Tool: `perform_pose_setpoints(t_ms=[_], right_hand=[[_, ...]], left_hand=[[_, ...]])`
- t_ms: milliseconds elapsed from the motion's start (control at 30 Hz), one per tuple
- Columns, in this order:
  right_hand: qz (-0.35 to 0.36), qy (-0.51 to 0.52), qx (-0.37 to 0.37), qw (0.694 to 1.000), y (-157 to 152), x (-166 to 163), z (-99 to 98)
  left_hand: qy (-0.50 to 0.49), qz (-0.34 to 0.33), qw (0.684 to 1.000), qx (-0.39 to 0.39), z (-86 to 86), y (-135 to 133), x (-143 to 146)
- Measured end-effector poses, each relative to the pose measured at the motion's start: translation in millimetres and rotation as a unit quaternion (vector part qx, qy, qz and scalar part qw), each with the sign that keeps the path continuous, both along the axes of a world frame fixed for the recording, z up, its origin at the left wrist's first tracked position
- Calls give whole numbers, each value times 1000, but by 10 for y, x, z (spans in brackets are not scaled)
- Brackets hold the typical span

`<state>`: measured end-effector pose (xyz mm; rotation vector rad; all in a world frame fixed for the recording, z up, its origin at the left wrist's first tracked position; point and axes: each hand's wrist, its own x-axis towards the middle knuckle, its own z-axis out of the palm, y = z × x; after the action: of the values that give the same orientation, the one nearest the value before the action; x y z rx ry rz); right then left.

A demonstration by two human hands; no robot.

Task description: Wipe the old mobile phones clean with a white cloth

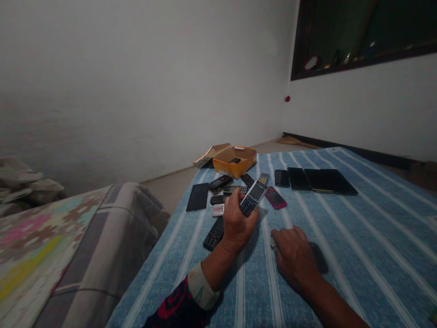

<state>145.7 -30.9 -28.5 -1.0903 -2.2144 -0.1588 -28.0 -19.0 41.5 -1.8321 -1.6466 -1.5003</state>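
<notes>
Left hand (238, 223) grips 1 silver-edged keypad phone (253, 199), tilted above the striped cloth (368, 250); best held snugly by its sides, keys and screen clear. Phone lies at the left hand's far end, left of and farther than the right hand (294, 252), fingers curled low, perhaps pinching a small pale object (272, 242); too dim to tell.

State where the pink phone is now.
In the head view, the pink phone lies on the striped cloth right of centre, just right of the keypad phone in the left hand and nearer the person than the row of dark devices.
</notes>
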Motion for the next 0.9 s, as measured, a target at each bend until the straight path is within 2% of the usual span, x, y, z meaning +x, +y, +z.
perform_pose_setpoints(t_ms=[900], right_hand=[[1,10,13,1000,14,-12,-42]], left_hand=[[-58,-19,998,-30,-64,13,1]])
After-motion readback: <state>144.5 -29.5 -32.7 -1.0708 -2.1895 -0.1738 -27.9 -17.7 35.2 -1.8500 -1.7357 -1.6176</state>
